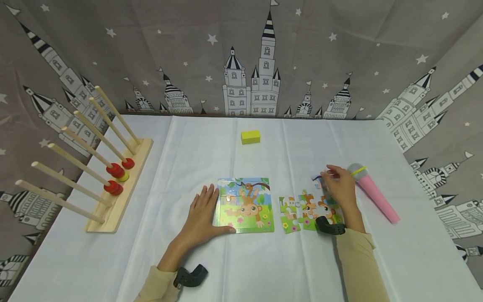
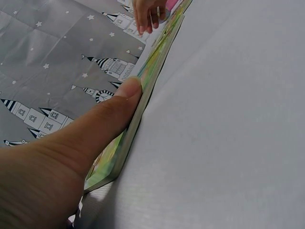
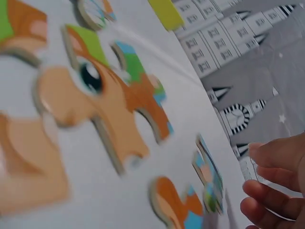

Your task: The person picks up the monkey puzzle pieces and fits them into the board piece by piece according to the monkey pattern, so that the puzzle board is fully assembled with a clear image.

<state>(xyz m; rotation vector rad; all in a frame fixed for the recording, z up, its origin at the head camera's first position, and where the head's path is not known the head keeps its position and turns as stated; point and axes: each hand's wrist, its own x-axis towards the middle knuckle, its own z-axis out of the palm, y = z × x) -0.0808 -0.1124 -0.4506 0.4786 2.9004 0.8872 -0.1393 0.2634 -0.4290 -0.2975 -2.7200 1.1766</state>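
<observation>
My left hand (image 1: 200,220) lies spread at the left side of a square jigsaw puzzle board (image 1: 247,226) with a monkey picture. Its thumb (image 2: 102,121) rests on the board's near edge in the left wrist view. Loose jigsaw pieces (image 1: 289,224), printed with parts of an animal face, lie right of the board. My right hand (image 1: 341,188) hovers over them, fingers loosely bent. Just beyond its fingertips is a small blue-edged jigsaw piece (image 1: 317,181). The right wrist view shows a gap between the fingers and this piece (image 3: 209,179). The right hand hides some pieces.
A pink toy microphone (image 1: 377,199) lies right of my right hand. Farther back sits a yellow block (image 1: 250,137). On the left stands a wooden peg rack (image 1: 120,209) with red rings (image 1: 113,187) on some pegs. A grey castle-print curtain (image 1: 196,37) hangs behind the table.
</observation>
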